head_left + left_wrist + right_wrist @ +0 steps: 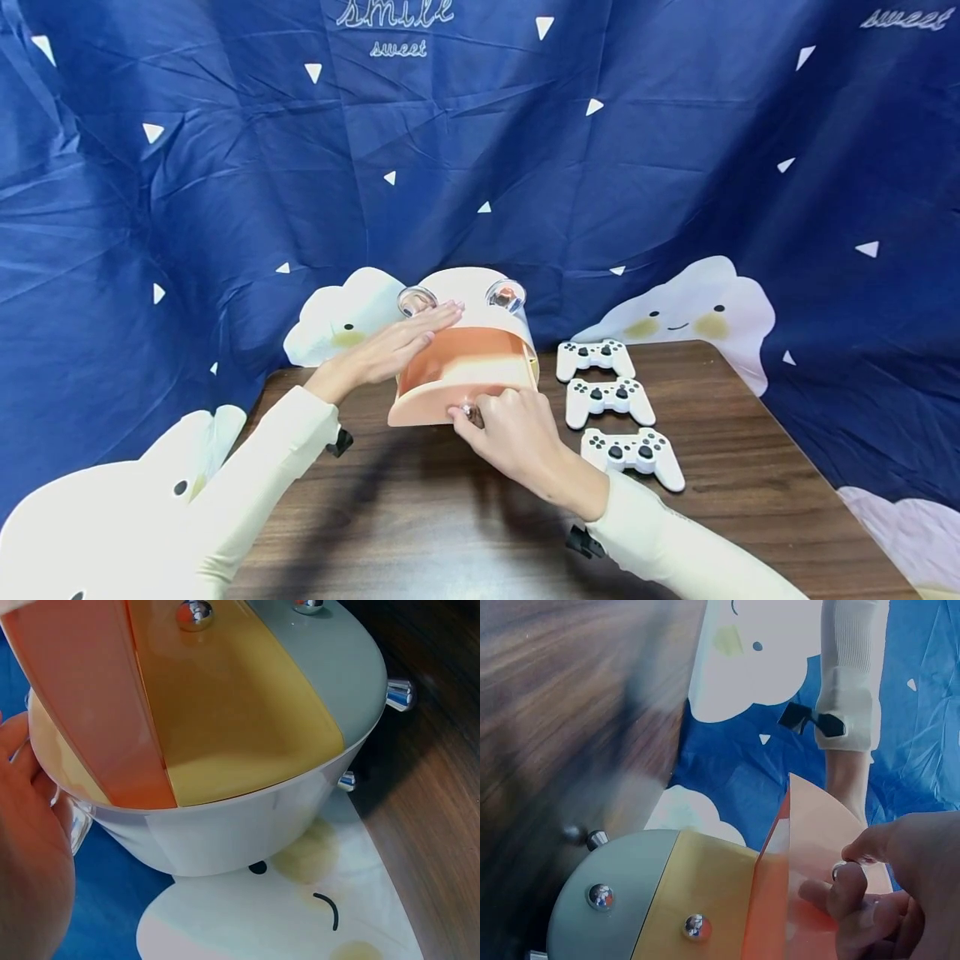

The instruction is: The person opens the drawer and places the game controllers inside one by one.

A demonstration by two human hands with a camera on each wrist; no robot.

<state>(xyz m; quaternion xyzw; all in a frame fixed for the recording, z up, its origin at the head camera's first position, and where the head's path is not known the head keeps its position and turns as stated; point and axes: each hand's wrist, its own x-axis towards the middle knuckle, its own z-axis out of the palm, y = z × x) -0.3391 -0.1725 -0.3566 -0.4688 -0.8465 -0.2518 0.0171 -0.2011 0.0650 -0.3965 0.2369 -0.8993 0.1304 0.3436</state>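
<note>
1. My right hand (517, 425) pinches the silvery knob (467, 411) of the peach top drawer (422, 407), pulled out from a white cabinet (468, 285) at the table's (420, 533) far side.
2. My left hand (393, 346) lies straight-fingered on the cabinet's top, grasping nothing.
3. I judge the step to be working this drawer; next calls for a level slide, cabinet steadied.
4. Yellow drawer (240, 712) and grey drawer (330, 679) sit closed below.
5. Three white game controllers (609, 392) line the right, apparently clear of the drawer's path.

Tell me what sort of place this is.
Probably a makeshift filming corner: a printed blue cloth hangs behind a wood-grain table, and three white game controllers are lined up on it.
</note>
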